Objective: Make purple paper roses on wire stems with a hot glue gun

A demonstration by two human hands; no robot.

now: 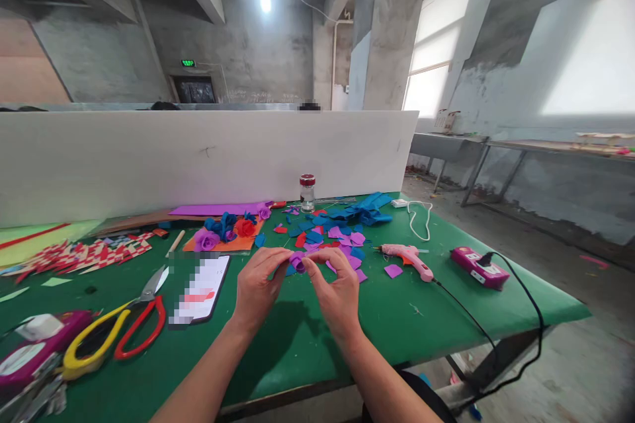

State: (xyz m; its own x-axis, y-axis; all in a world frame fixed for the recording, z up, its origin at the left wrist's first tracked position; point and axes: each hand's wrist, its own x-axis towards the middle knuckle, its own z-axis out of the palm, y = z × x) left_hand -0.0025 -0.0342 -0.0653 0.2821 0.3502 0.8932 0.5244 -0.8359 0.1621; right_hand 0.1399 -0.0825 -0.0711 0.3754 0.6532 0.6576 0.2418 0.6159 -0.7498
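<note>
My left hand [258, 284] and my right hand [337, 291] meet over the green table [297, 344], fingers pinched together. Between the fingertips sits a small rolled purple foam flower [297, 260], and both hands grip it. Just beyond the hands lie several loose purple, blue and red foam petals [327, 238]. Finished purple, blue and red foam roses [225, 231] rest on an orange sheet to the left of the petals.
A pink glue gun [409, 258] lies right of my hands, its cord running to a pink power box [480, 268]. Scissors with yellow and red handles [119, 327] and a phone [201, 291] lie at left. A small glass jar [307, 193] stands by the white partition [198, 158].
</note>
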